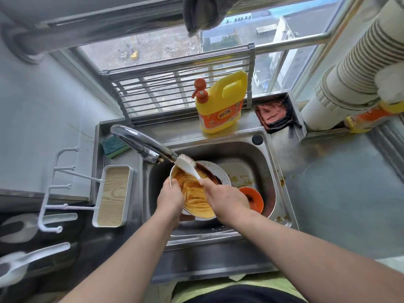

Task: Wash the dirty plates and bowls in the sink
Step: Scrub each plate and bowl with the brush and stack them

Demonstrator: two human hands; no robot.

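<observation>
Fingers of the left hand (170, 199) curl over the rim of a white bowl (194, 199) smeared orange inside, thumb on the rim; right hand (223, 199) fingers wrap a white brush (188, 166) handle, bristles up by the tap (142, 142) spout. Bowl is held tilted over the sink (270, 171). Under it, one dirty white plate (220, 173); beside it, one small orange bowl (253, 199) with dark residue. Behind on the worktop (328, 193): one green sponge (113, 147), one yellow soap bottle (220, 103), one red cloth (273, 113).
</observation>
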